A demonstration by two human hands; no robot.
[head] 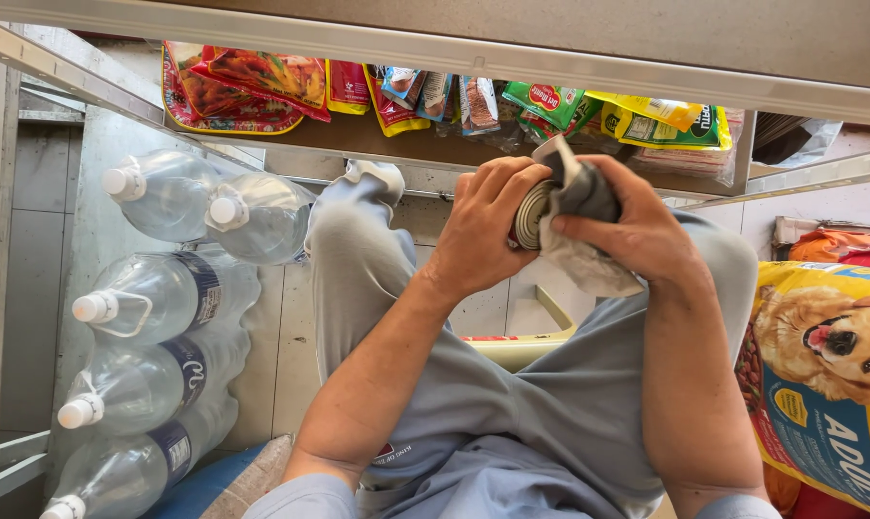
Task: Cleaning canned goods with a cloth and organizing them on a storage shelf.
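Watching from the head camera, I see my left hand [483, 226] wrapped around a small round metal tin [531, 213], its ridged end facing me, while my right hand [637, 231] pinches a crumpled grey cloth [589, 226] against the tin's side, both grips pressed closed. The tin sits in mid-air above my grey-trousered knees [358, 250], just below the low shelf of bright snack and pet-food pouches [262, 86]. My worry is the tin slipping: only the fingertips of the left hand curl over it, and a hard rub from the cloth could twist it loose onto the pale tiled floor [286, 365] between my legs. Loose cloth hanging below the hand could also snag on the metal shelf edge [435, 178]. Around me the aisle is tight: large clear plastic water bottles with white caps [166, 298] lie stacked at my left, and a yellow dog-food sack picturing a golden dog [829, 375] leans at my right.
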